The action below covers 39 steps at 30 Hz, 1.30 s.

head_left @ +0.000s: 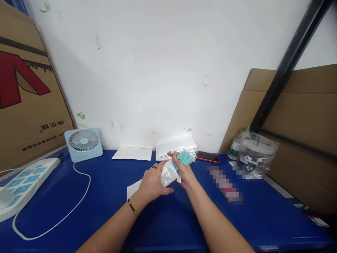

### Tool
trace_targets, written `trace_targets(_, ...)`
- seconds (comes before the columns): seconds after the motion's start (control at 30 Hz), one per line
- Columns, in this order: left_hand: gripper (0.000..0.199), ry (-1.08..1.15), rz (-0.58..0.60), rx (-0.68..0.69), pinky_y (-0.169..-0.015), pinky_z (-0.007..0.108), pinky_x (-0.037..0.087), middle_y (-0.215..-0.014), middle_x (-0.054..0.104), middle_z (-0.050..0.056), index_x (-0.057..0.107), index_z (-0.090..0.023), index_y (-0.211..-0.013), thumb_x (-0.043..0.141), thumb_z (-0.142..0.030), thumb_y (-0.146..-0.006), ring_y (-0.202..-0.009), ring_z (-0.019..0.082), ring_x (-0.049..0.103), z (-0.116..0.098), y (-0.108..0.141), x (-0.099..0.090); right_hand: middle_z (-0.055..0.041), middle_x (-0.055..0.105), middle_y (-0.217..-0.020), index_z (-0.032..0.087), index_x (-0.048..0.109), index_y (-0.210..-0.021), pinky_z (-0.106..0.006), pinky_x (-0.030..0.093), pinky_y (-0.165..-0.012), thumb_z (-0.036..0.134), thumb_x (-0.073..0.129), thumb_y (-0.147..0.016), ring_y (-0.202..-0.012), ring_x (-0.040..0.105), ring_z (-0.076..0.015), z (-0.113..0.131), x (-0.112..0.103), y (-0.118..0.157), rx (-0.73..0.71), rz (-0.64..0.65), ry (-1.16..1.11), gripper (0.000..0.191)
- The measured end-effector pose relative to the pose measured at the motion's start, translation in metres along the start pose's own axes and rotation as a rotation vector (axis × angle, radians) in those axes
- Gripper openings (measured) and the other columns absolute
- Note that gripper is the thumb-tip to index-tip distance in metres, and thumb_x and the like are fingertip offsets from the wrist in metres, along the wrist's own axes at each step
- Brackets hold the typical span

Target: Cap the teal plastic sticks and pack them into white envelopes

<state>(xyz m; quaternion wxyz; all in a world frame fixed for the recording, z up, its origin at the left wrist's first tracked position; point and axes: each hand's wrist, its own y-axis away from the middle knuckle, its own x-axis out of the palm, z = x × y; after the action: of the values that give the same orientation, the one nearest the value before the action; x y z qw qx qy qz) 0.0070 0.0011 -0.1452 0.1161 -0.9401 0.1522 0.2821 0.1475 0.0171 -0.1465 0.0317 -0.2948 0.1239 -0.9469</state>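
Observation:
Both hands meet above the middle of the blue table (pixel 168 225). My right hand (pixel 184 172) is closed around a bundle of teal strips (pixel 185 158), its thumb lying across them. Fingers of my left hand (pixel 152 181) grip a crumpled white wrapper (pixel 169 173) that touches the lower end of the bundle; the left thumb sticks out below. Under the left hand lies a white sheet (pixel 131 189), partly hidden by the wrist. Just behind the hands is a stack of white envelopes or papers (pixel 176 144), with a flat white paper (pixel 133 153) to its left.
A light blue fan (pixel 84 144) and a power strip (pixel 28 182) with a white cable stand at left. On the right are a phone (pixel 207 156), a blurred object (pixel 225 184), a bottle (pixel 234 147) and a bagged container (pixel 256 154). Cardboard (pixel 302 140) flanks the table.

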Motion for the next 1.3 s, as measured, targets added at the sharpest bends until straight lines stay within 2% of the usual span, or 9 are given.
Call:
trace_targets(0.1,0.059,-0.295,-0.151,0.058,-0.087,0.037,0.038,-0.109,0.06,0.01,0.044,-0.024,-0.121,0.064,-0.033,-0.067,-0.104,0.032,0.054,-0.002,-0.003,0.011,-0.0023,0.065,-0.105,0.022,0.064,-0.089,-0.029,0.044,-0.086,0.032,0.075,-0.065,-0.1,0.058,-0.0182,-0.007,0.007,0.005,0.067,-0.009,0.056,0.028)
trace_targets(0.37,0.025,-0.538,-0.169,0.06,-0.074,0.032,0.04,-0.094,0.064,0.009,0.05,-0.021,-0.102,0.047,-0.028,-0.078,-0.091,0.027,0.059,0.003,-0.009,0.005,-0.0023,0.065,-0.097,0.022,0.061,-0.101,-0.031,0.047,-0.085,0.024,0.078,-0.059,-0.092,0.06,-0.018,-0.013,0.006,0.006,0.122,0.047,0.018,0.045)
trace_targets(0.47,0.021,-0.59,-0.149,0.024,-0.071,0.031,0.039,-0.09,0.064,0.008,0.049,-0.021,-0.097,0.047,-0.031,-0.079,-0.087,0.026,0.06,0.005,-0.01,0.001,-0.0016,0.06,-0.112,0.03,0.053,-0.114,-0.032,0.046,-0.088,0.027,0.076,-0.062,-0.102,0.058,-0.0186,-0.002,0.0,0.003,-0.078,-0.034,0.028,0.057)
trace_targets(0.63,0.022,-0.672,-0.121,0.027,-0.073,0.031,0.038,-0.091,0.063,0.007,0.048,-0.021,-0.095,0.052,-0.03,-0.075,-0.089,0.025,0.06,0.006,-0.011,0.005,-0.003,0.054,-0.126,0.028,0.061,-0.112,-0.037,0.029,-0.105,0.039,0.055,-0.082,-0.122,0.043,-0.0208,0.007,-0.006,0.002,-0.403,-0.097,0.512,0.032)
trace_targets(0.83,0.041,-0.728,-0.157,0.074,-0.075,0.033,0.039,-0.104,0.062,0.007,0.045,-0.022,-0.107,0.056,-0.028,-0.068,-0.098,0.025,0.057,0.008,-0.009,0.011,-0.0063,0.058,-0.124,0.023,0.063,-0.113,-0.042,0.034,-0.102,0.053,0.044,-0.084,-0.118,0.048,-0.024,-0.016,-0.002,0.004,0.041,0.115,0.697,0.046)
trace_targets(0.97,0.042,-0.69,-0.147,0.042,-0.078,0.033,0.039,-0.101,0.063,0.006,0.047,-0.022,-0.105,0.059,-0.026,-0.065,-0.097,0.025,0.058,0.009,-0.01,0.007,-0.0044,0.055,-0.126,0.025,0.061,-0.114,-0.038,0.034,-0.101,0.051,0.044,-0.083,-0.121,0.045,-0.0223,-0.006,-0.014,-0.003,-0.053,-0.052,0.739,0.044)
trace_targets(1.03,0.046,-0.649,-0.188,0.06,-0.079,0.033,0.039,-0.103,0.062,0.006,0.046,-0.021,-0.108,0.06,-0.025,-0.065,-0.099,0.025,0.057,0.009,-0.011,0.004,-0.0057,0.063,-0.111,0.023,0.065,-0.105,-0.036,0.043,-0.09,0.048,0.051,-0.08,-0.105,0.055,-0.0219,0.004,-0.023,-0.008,-0.063,-0.094,0.799,0.038)
trace_targets(1.17,0.054,-0.549,-0.273,0.16,-0.081,0.035,0.039,-0.106,0.061,0.008,0.044,-0.019,-0.113,0.063,-0.029,-0.063,-0.1,0.027,0.056,0.007,-0.008,-0.001,0.0,0.059,-0.059,0.014,0.064,-0.084,-0.024,0.043,-0.048,0.04,0.064,-0.071,-0.05,0.053,-0.0117,0.018,-0.027,-0.009,0.147,0.121,0.672,0.028)
trace_targets(1.3,0.069,-0.376,-0.319,0.288,-0.088,0.036,0.038,-0.116,0.055,0.007,0.04,-0.022,-0.121,0.068,-0.026,-0.057,-0.105,0.026,0.053,-0.003,0.0,-0.006,0.0042,0.051,-0.062,0.017,0.059,-0.092,-0.02,0.038,-0.041,0.034,0.068,-0.069,-0.043,0.048,-0.0072,0.036,-0.008,0.004,-0.029,0.074,0.456,0.03)
